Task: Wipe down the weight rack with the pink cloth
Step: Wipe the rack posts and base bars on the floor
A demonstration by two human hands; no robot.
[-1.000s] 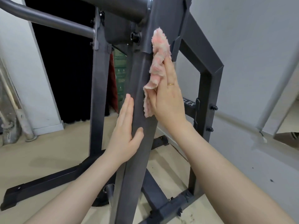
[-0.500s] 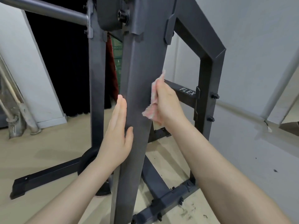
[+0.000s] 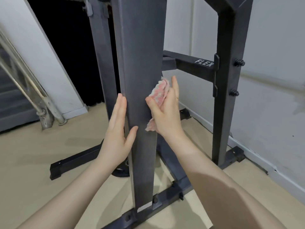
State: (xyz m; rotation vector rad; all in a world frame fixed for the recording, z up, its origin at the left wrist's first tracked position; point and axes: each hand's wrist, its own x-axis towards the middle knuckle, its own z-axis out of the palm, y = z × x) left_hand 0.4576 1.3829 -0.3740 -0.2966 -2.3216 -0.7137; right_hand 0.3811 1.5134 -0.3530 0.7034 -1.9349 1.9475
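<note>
Right now my right hand [image 3: 166, 111] has the pink cloth [image 3: 159, 93] bunched under thumb and fingers, pressing it to the right edge of the weight rack [image 3: 140, 63] — on its nearest dark upright, about halfway up. My left hand [image 3: 118, 129] lies flat on that post's left side, fingers straight and together, thumb spread across the front face. Behind, a crossbar [image 3: 194, 66] marked FLEX joins another upright by the grey wall [image 3: 272, 71]; the rack's feet stand on a beige floor [image 3: 41, 154].
</note>
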